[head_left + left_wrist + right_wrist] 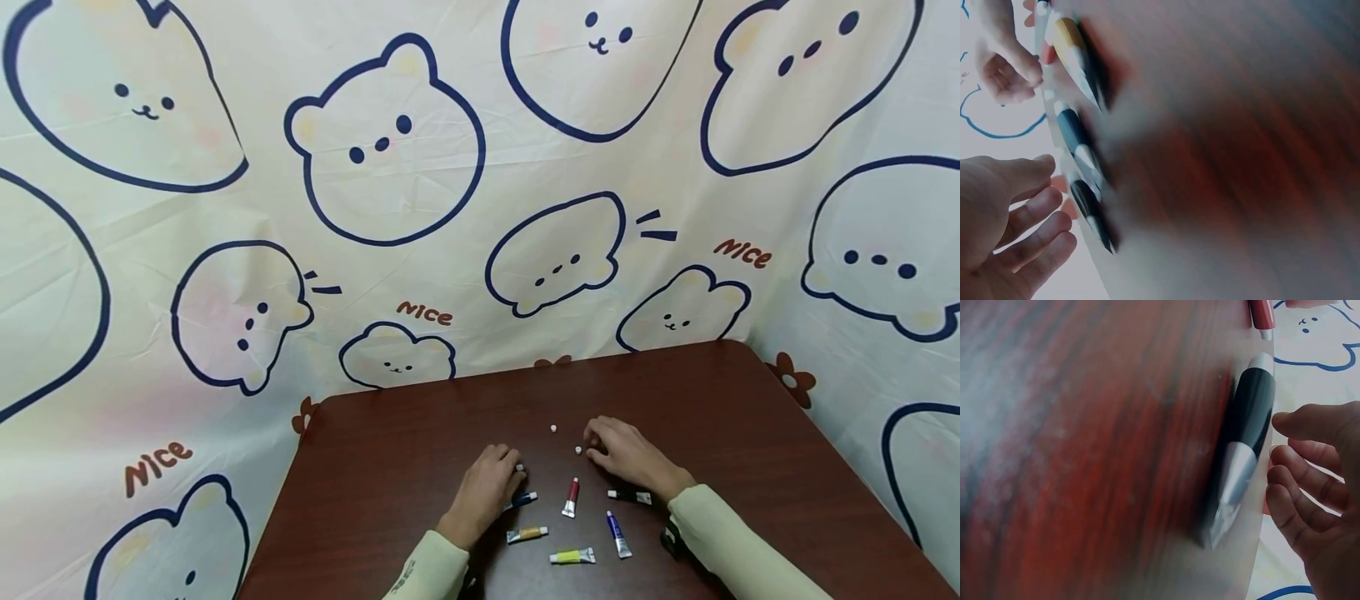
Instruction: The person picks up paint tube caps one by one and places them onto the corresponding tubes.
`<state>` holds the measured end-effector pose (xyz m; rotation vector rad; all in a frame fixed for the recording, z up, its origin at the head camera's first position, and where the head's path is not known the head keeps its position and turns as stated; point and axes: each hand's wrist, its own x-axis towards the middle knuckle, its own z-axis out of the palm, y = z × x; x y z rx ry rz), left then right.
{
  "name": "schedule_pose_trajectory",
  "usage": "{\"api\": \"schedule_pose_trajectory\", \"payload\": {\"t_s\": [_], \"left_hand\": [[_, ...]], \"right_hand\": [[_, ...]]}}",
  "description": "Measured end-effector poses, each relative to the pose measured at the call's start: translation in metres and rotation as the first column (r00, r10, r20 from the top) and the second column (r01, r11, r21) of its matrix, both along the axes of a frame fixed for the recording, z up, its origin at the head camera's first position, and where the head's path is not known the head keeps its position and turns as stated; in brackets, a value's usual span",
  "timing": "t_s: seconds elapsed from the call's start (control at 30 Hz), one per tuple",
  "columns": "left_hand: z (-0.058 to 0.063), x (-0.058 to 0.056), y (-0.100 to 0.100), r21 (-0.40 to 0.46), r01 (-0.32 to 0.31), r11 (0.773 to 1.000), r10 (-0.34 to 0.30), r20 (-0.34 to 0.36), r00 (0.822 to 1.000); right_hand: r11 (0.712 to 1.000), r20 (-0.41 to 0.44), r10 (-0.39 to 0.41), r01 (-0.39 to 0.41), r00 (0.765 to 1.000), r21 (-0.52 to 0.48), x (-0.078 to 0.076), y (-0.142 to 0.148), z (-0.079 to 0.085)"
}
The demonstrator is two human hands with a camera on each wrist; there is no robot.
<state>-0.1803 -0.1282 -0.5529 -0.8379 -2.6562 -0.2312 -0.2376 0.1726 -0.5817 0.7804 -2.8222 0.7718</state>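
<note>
My left hand [486, 486] hovers low over the left side of the paint tubes, fingers loosely bent and holding nothing. Beneath and beside it lie a black paint tube [1089, 206] and a dark blue paint tube [1077, 139]; the hand hides much of both in the head view. My right hand [628, 454] has relaxed fingers with nothing between them. Just left of its fingertips is a small white cap [578, 450], and a second white cap [553, 428] lies farther back. Another black paint tube [630, 497] rests below the right wrist.
Between the hands lies a red paint tube [571, 497]. Nearer the front are an ochre tube [527, 535], a yellow tube [572, 557] and a violet-blue tube [618, 534]. The brown table [405, 442] meets a cloth [525, 250] printed with cartoon bears.
</note>
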Motion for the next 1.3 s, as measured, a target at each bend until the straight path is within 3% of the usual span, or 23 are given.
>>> {"api": "schedule_pose_trajectory", "payload": {"t_s": [0.17,0.57,0.8,0.97,1.3], "left_hand": [[0.002,0.004,0.011,0.007,0.005,1.0,-0.005,0.008,1.0],[0.005,0.01,0.041,-0.052,0.072,0.996,-0.078,-0.12,0.99],[0.005,0.016,0.056,-0.069,0.088,0.994,-0.094,-0.083,0.992],[0.004,0.02,0.065,-0.104,0.066,0.992,-0.074,-0.073,0.995],[-0.003,0.022,0.084,-0.138,-0.014,0.99,-0.015,-0.205,0.979]], "right_hand": [[1.0,0.018,-0.002,0.002,1.0,0.0,0.0,0.0,-0.001],[1.0,0.028,-0.011,0.011,1.0,0.009,-0.002,-0.002,0.001],[1.0,0.045,0.013,-0.013,0.999,0.005,-0.003,-0.005,0.002],[0.999,0.043,0.026,-0.027,0.999,0.024,-0.004,-0.006,0.002],[0.999,0.047,0.041,-0.043,0.998,0.033,-0.007,-0.007,0.004]]}}
